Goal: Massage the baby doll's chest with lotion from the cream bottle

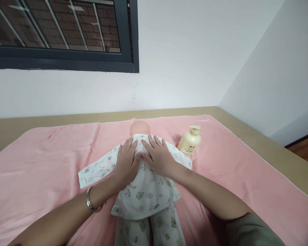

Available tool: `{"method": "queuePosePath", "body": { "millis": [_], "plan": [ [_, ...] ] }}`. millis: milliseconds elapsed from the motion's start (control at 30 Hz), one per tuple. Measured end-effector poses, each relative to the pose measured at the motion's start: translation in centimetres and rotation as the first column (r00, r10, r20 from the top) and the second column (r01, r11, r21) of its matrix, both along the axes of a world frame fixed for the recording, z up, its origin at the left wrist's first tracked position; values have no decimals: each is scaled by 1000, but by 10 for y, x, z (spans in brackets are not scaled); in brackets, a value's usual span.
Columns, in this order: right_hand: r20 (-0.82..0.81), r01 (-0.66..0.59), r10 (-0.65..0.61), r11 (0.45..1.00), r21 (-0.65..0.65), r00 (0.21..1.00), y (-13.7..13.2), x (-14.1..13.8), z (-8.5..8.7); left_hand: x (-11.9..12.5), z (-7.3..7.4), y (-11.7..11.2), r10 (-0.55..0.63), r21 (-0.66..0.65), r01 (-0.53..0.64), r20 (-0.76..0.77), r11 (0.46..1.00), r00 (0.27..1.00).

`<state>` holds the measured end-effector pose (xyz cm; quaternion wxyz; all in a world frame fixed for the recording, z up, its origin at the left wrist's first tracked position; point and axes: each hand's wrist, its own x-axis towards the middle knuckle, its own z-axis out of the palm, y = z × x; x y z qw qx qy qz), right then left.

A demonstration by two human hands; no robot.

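Observation:
A baby doll (140, 127) lies face down, its bald head pointing toward the wall. It wears a white long-sleeved top (143, 196) and matching trousers (166, 225), both printed with small green figures. My left hand (127, 162) rests flat on the left of the doll's upper back, fingers spread. Beside it, my right hand (159, 157) lies flat on the right side, fingers apart, and the two thumbs meet near the middle. Just right of the doll's right sleeve stands a cream pump bottle (190, 140), leaning slightly. Neither hand grasps anything.
A pink sheet (246, 171) with some creases covers most of the tan surface (269, 147) below. White walls (182, 68) rise behind and to the right. At the upper left is a dark-framed window (129, 34) with bars and brickwork beyond.

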<state>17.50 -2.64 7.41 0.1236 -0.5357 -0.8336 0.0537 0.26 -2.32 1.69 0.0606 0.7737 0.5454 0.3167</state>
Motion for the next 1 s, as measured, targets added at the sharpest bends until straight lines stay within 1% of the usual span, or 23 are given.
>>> {"method": "queuePosePath", "body": {
  "millis": [67,133,233,300,367,433,500,567,633,700,767,833,867,933,1000],
  "plan": [
    [-18,-2,2,1000,15,1000,2,-1,-4,-1,-2,1,2,10,-2,12,1000,1000],
    [-20,3,-2,1000,23,1000,-4,-4,-5,-2,-2,4,2,15,-2,21,1000,1000],
    [-4,-3,3,999,41,1000,-18,-8,-4,-5,0,9,1,-8,0,23,1000,1000],
    [-3,-13,13,999,47,1000,-22,-8,-1,-4,2,8,6,-32,-6,14,999,1000],
    [-22,-23,23,999,23,999,-14,-5,0,-1,4,1,19,-38,-19,-3,999,1000],
    [-49,-8,6,999,-33,999,3,0,0,3,4,-10,11,-12,-12,-27,1000,1000],
    [-63,41,-47,995,-95,997,21,5,-1,6,3,-20,-23,27,25,-54,999,998],
    [-44,97,-103,987,-126,994,29,7,-2,5,4,-20,-47,39,49,-70,998,996],
    [-17,106,-108,989,-99,994,22,4,-3,1,7,-11,-27,8,27,-66,1000,997],
    [-8,44,-44,998,-34,999,3,-1,-3,-4,10,1,9,-46,-11,-54,999,999],
    [-16,-36,36,999,18,999,-13,-5,-1,-5,11,6,30,-76,-34,-50,997,998],
    [-29,-72,73,997,26,997,-15,-6,1,-2,8,-1,33,-59,-36,-58,998,998],
    [-34,-59,59,998,16,998,-11,-4,2,0,7,-8,21,-36,-23,-68,999,997],
    [-36,14,-15,999,-30,999,3,-1,2,5,5,-22,-23,12,24,-96,1000,995],
    [-28,78,-80,995,-64,996,12,2,1,5,6,-26,-54,30,59,-130,998,990]
  ]
}}
